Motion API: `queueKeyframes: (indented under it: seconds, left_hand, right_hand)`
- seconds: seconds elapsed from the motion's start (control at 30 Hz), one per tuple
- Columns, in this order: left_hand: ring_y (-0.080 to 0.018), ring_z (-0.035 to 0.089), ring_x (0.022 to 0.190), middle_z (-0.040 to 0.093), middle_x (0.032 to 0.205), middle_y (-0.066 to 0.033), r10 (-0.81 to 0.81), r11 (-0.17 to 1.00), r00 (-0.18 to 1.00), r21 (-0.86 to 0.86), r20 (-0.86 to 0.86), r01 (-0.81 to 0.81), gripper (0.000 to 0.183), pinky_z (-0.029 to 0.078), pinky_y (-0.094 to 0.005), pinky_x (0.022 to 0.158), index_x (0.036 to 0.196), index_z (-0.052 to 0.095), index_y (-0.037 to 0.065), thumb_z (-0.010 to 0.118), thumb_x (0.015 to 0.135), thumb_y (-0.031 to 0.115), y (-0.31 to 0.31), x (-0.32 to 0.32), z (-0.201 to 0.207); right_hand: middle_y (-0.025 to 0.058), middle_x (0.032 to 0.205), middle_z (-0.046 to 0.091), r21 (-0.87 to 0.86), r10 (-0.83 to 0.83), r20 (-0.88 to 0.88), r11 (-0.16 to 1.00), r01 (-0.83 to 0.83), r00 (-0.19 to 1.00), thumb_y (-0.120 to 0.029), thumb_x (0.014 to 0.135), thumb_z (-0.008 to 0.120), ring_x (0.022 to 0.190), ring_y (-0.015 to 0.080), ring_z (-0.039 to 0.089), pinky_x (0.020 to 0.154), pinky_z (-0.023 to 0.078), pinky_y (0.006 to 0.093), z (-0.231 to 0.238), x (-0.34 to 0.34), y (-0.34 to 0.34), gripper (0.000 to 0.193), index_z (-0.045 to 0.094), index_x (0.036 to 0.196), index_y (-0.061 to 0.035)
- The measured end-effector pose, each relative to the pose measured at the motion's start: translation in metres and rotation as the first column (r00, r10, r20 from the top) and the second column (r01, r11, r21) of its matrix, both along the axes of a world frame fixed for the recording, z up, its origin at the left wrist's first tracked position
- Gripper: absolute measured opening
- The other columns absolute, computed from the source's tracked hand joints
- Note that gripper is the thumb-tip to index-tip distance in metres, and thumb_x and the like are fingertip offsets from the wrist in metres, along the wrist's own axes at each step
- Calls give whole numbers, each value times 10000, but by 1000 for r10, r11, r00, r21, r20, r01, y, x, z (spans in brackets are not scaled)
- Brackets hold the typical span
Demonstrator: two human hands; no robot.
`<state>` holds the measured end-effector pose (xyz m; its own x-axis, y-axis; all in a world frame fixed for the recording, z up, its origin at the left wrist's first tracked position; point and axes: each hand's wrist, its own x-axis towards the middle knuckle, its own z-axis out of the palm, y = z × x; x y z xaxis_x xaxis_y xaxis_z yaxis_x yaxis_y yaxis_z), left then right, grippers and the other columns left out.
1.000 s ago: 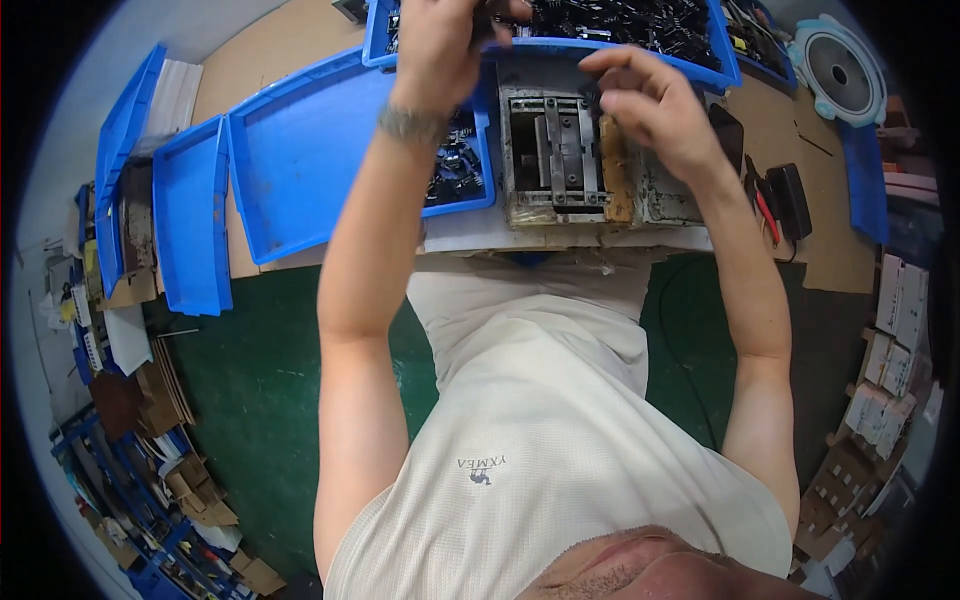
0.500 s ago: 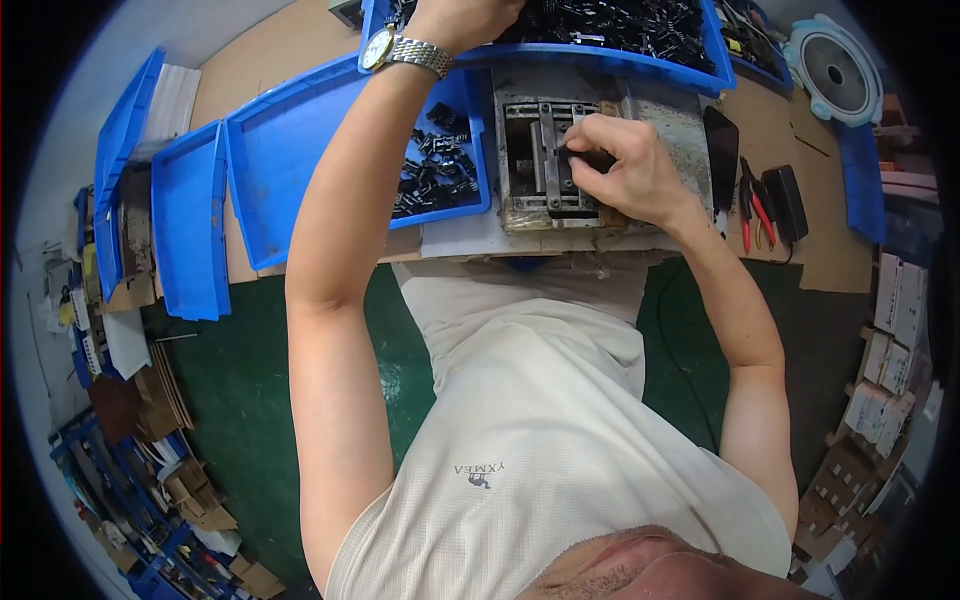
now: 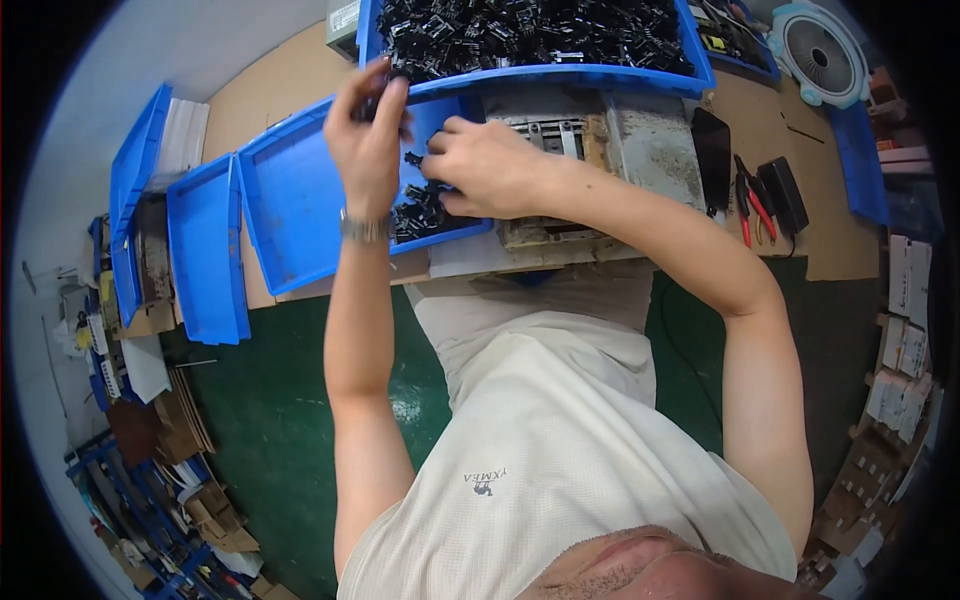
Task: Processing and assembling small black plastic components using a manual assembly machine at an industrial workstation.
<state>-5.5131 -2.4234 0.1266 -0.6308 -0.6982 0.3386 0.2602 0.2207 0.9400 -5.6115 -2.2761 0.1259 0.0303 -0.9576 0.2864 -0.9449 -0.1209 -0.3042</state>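
Observation:
Raised above the blue tray (image 3: pixel 300 190), my left hand (image 3: pixel 365 150) has its thumb and fingers closed round a small black part (image 3: pixel 370 103), mostly hidden. My right hand (image 3: pixel 490 165) reaches over the right end of that tray, its fingers bent and spread apart. Just beyond its fingertips is a small black part (image 3: pixel 413 158), and a pile of similar black parts (image 3: pixel 420 215) lies beneath. Under my right forearm sits a metal fixture (image 3: pixel 548 236) with bars and rails, partly covered by the arm.
A large blue bin (image 3: pixel 560 80) heaped with black parts stands at the back. To the right are a dark flat phone-like object (image 3: pixel 711 150), red-handled pliers (image 3: pixel 757 210), a black box (image 3: pixel 785 195) with a cable, and a round fan (image 3: pixel 820 55). Another blue tray (image 3: pixel 207 250) is at left.
My left hand has come back from the large bin with a black part. My right hand has moved left, from the metal fixture to the pile in the blue tray.

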Motion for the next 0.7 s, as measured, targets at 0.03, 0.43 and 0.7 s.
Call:
queueKeyframes:
  seconds: [0.03, 0.43, 0.7]
  left_hand:
    - [-96, 629, 687, 637, 948, -38, 14, 998, 999, 66, 39, -16, 224, 511, -229, 539, 1184, 696, 5, 695, 964, 46, 6, 19, -17]
    - [-145, 710, 859, 724, 1060, -108, -218, 942, 975, 270, 49, 198, 256, 583, -254, 722, 1213, 608, 11, 689, 971, 30, 53, 30, -24]
    - [-234, 650, 612, 693, 829, -124, -193, 822, 936, -472, 296, 319, 235, 519, -329, 575, 1075, 662, 17, 749, 857, 18, 99, -11, -27]
  right_hand:
    - [96, 981, 721, -25, -14, 6, 1000, 14, 1000, -203, 792, 733, 1012, 298, 673, 817, 585, 439, 7, -1, 5, 201, 695, 932, -65]
    - [160, 868, 634, -332, -512, -230, 841, 427, 828, -150, 820, 639, 859, 355, 653, 753, 556, 463, 41, -121, 31, 152, 624, 901, -22]
    - [-95, 763, 488, -67, -203, 728, 930, 362, 655, -14, 920, 696, 663, 16, 474, 553, 371, 201, 72, -116, 65, 251, 699, 1172, -15]
